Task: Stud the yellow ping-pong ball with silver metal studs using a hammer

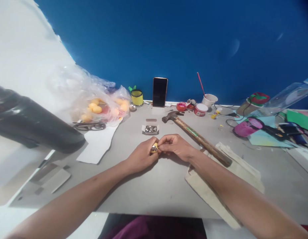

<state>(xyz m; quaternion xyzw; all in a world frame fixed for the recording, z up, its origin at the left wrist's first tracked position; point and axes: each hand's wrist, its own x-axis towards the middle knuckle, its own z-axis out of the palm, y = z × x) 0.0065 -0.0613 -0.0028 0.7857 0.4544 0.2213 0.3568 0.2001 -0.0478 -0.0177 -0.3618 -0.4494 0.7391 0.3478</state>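
Near the middle of the table, my left hand [143,155] is closed around a small yellow ball [154,148] with shiny silver pieces on its upper side. The thumb and fingertips of my right hand [175,146] are pinched together against the ball's right side. Whatever is between those fingertips is too small to make out. Just beyond my hands stands an open small box [151,131] filled with shiny silver tack-like pieces. To the right, a claw hammer [196,136] with a wooden handle lies with its head toward the wall.
A cream cloth [243,169] lies under the hammer's handle end. A phone [160,92] leans upright at the wall. At left are a clear plastic bag [104,94] with yellow balls, white paper [99,142] and a large dark cylinder [36,116]. A paper cup [210,100] stands back right.
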